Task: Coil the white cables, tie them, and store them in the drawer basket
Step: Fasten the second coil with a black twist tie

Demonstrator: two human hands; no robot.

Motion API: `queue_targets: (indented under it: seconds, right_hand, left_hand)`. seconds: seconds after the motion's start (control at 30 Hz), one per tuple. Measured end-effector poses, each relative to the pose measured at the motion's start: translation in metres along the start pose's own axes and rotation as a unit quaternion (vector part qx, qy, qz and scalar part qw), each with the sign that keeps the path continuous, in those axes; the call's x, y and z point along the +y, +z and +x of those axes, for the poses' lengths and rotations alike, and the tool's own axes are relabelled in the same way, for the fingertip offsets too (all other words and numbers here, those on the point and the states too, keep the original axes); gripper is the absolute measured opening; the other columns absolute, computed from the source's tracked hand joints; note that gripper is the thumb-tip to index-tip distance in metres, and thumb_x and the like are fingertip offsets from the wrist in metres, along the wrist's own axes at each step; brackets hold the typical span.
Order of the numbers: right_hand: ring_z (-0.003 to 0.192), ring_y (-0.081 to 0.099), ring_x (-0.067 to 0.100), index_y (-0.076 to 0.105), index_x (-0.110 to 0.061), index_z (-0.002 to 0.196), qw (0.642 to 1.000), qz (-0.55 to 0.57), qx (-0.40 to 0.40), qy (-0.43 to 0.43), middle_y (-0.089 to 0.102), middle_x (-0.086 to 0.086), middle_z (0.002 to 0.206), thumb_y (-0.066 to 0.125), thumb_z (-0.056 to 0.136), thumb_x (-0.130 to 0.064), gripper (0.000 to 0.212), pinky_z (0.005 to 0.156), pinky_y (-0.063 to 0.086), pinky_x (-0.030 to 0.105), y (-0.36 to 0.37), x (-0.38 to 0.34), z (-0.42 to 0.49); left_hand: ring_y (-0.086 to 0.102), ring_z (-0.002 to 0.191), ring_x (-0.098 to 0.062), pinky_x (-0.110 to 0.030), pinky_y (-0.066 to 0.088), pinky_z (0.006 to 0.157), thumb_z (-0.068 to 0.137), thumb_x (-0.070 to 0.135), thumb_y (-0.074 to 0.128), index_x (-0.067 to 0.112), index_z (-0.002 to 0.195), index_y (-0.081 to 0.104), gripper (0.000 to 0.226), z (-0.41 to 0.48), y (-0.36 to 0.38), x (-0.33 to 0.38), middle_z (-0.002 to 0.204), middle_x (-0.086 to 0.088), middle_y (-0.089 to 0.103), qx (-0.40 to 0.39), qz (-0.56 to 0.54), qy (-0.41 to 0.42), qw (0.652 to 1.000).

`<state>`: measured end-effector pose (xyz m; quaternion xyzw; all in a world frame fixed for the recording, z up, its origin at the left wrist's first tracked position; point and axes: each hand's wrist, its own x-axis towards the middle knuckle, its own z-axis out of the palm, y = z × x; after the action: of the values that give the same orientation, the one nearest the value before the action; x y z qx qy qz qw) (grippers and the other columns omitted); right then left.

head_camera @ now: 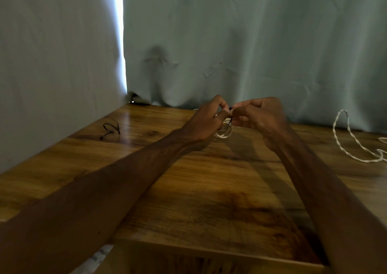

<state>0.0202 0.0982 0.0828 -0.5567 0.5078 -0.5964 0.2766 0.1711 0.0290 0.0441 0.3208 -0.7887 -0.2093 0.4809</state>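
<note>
A small coil of white cable (225, 133) hangs between my two hands above the far part of the wooden table (188, 179). My left hand (206, 120) grips the coil from the left, its fingers curled round the loops. My right hand (258, 115) pinches a thin black tie (230, 114) wrapped round the coil's top. A second white cable (354, 141), twisted and loose, lies uncoiled on the table at the far right and runs out of view. No drawer basket shows.
Loose black ties (110, 129) lie on the table at the far left. A pale curtain (230, 43) hangs behind and to the left of the table. The table's near edge (209, 250) runs along the bottom, with a piece of printed paper (100, 257) below it.
</note>
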Motion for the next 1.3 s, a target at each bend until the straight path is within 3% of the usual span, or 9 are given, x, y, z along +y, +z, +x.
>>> queue_targets:
  seconds: [0.2, 0.33, 0.47, 0.6, 0.73, 1.0, 1.3]
  right_hand:
    - [0.076, 0.078, 0.029, 0.076, 0.006, 0.096, 0.999, 0.013, -0.033, 0.035, 0.078, 0.018, 0.085, 0.076, 0.082, 0.004, 0.014, 0.069, 0.065, 0.03, -0.004, 0.0, 0.003]
    - [0.078, 0.078, 0.028, 0.076, 0.007, 0.096, 0.995, 0.036, -0.056, 0.07, 0.078, 0.019, 0.087, 0.076, 0.08, 0.006, 0.016, 0.072, 0.064, 0.03, -0.007, -0.002, 0.004]
    - [0.074, 0.077, 0.026, 0.075, 0.005, 0.096, 0.997, 0.011, -0.062, 0.04, 0.078, 0.019, 0.085, 0.077, 0.081, 0.004, 0.016, 0.067, 0.063, 0.029, -0.009, -0.002, 0.003]
    - [0.072, 0.078, 0.026, 0.075, 0.006, 0.095, 0.998, -0.029, -0.06, 0.006, 0.077, 0.018, 0.083, 0.076, 0.082, 0.003, 0.013, 0.067, 0.064, 0.032, -0.008, -0.001, 0.002]
    - [0.074, 0.078, 0.026, 0.074, 0.007, 0.094, 0.996, -0.065, -0.065, -0.021, 0.077, 0.018, 0.084, 0.074, 0.085, 0.004, 0.01, 0.063, 0.063, 0.029, -0.008, -0.002, 0.001]
    - [0.071, 0.077, 0.024, 0.075, 0.007, 0.09, 0.993, -0.093, -0.065, -0.026, 0.077, 0.013, 0.079, 0.075, 0.084, 0.003, 0.007, 0.063, 0.064, 0.03, -0.007, 0.002, 0.002]
    - [0.078, 0.078, 0.028, 0.074, 0.01, 0.092, 0.996, -0.065, -0.066, -0.005, 0.077, 0.019, 0.086, 0.076, 0.083, 0.002, 0.012, 0.064, 0.063, 0.029, -0.007, 0.004, 0.003]
  left_hand:
    - [0.053, 0.063, -0.019, -0.06, 0.055, 0.064, 0.103, 0.019, 0.054, 0.016, 0.1, 0.055, 0.004, 0.001, -0.006, 0.0, 0.07, -0.004, 0.055, -0.011, 0.037, 0.037, 0.999]
    - [0.051, 0.058, -0.023, -0.053, 0.047, 0.056, 0.102, 0.017, 0.055, 0.015, 0.1, 0.056, 0.003, 0.001, -0.007, 0.002, 0.069, -0.023, 0.059, -0.01, 0.066, 0.061, 0.996]
    - [0.051, 0.057, -0.019, -0.049, 0.045, 0.057, 0.1, 0.014, 0.056, 0.013, 0.1, 0.056, 0.002, 0.002, -0.008, 0.002, 0.066, -0.014, 0.059, -0.012, 0.088, 0.063, 0.994]
    - [0.059, 0.061, -0.028, -0.046, 0.047, 0.057, 0.101, 0.018, 0.054, 0.014, 0.101, 0.055, 0.004, 0.002, -0.01, 0.001, 0.071, -0.015, 0.065, -0.026, 0.11, 0.064, 0.992]
    - [0.045, 0.049, -0.006, -0.031, 0.035, 0.05, 0.102, 0.018, 0.053, 0.014, 0.1, 0.054, 0.005, 0.003, -0.011, -0.001, 0.063, 0.001, 0.055, -0.033, 0.134, 0.079, 0.987]
    - [0.052, 0.061, 0.01, -0.013, 0.029, 0.053, 0.099, 0.014, 0.055, 0.01, 0.099, 0.057, 0.004, 0.004, -0.016, -0.002, 0.066, 0.016, 0.05, -0.037, 0.194, 0.134, 0.971]
    - [0.05, 0.068, 0.004, -0.014, 0.032, 0.06, 0.096, 0.016, 0.055, 0.01, 0.1, 0.058, 0.008, 0.006, -0.017, -0.003, 0.085, 0.004, 0.063, -0.043, 0.219, 0.162, 0.961]
